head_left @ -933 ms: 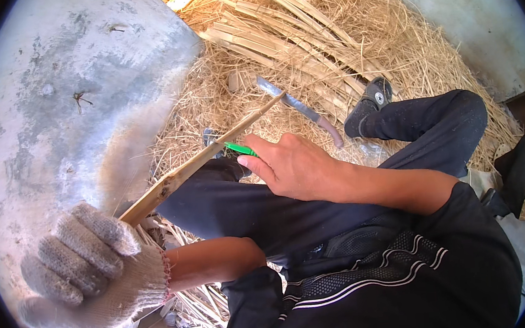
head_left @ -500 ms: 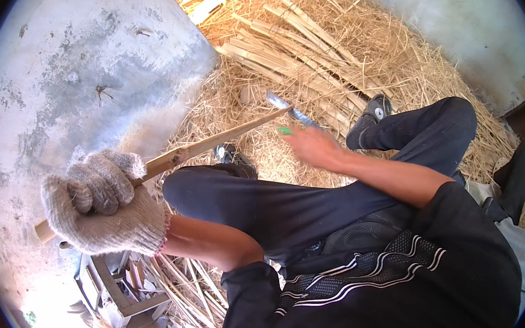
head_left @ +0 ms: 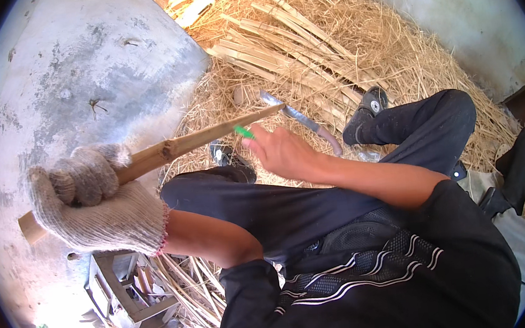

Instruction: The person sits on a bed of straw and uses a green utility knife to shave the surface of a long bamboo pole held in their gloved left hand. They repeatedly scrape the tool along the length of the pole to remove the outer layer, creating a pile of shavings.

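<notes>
A knit glove, greyish white, covers my left hand [head_left: 92, 202]. Its fingers are wrapped round a split bamboo strip [head_left: 200, 139], which slants up and away to the right, with a short end sticking out behind the fist. Bare, my right hand [head_left: 283, 152] is closed on a small green object [head_left: 243, 131], mostly hidden in the fingers; its kind does not show. The green end is right by the strip's lower edge; contact cannot be made out. Beyond the strip's far tip, a long-bladed knife [head_left: 296, 115] with a brownish handle lies on the shavings.
Thin shavings [head_left: 404, 55] cover the floor ahead, with a bundle of bamboo strips [head_left: 302, 52] on them. A worn wall [head_left: 107, 65] stands at left. Below my left arm is a wooden frame [head_left: 126, 291] with scraps. My shoes [head_left: 372, 106] rest among the shavings.
My right hand has moved left along the strip, closer to my left hand. The bamboo strip now shows a broader face, and the knife's handle has come into sight.
</notes>
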Motion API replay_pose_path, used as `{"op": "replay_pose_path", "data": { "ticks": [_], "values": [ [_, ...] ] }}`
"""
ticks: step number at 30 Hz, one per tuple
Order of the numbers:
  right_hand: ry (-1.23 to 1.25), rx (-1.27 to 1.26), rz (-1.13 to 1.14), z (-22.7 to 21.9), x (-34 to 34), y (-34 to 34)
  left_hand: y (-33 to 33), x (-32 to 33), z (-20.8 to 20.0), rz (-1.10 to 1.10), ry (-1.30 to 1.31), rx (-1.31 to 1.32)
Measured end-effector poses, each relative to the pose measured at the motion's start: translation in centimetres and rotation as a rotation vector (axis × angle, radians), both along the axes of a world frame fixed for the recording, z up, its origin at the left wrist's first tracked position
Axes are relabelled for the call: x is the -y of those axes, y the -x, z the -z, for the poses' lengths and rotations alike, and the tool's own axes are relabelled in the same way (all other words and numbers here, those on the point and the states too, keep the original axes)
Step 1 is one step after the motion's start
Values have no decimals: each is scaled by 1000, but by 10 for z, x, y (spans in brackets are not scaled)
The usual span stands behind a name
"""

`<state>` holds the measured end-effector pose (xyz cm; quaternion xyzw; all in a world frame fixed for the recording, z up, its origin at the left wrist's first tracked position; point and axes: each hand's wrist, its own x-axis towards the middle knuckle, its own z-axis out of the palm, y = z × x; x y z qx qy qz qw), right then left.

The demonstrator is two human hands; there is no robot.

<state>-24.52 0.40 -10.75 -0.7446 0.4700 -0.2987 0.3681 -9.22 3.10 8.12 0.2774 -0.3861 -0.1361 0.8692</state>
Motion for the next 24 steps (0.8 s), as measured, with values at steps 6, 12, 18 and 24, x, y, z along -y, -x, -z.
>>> {"op": "replay_pose_path", "data": {
  "ticks": [6, 12, 18, 24],
  "values": [
    [-97, -85, -51, -19, 12, -2, -6, 17, -3, -139, -38, 3],
    [87, -499, -166, 79, 56, 28, -2, 20, -11, -29, -3, 81],
    [-152, -130, 33, 35, 37, 20, 1, 18, -2, -213, 5, 147],
    [-126, -209, -78, 26, 38, 9, -10, 17, -3, -104, 41, 226]
  ]
}}
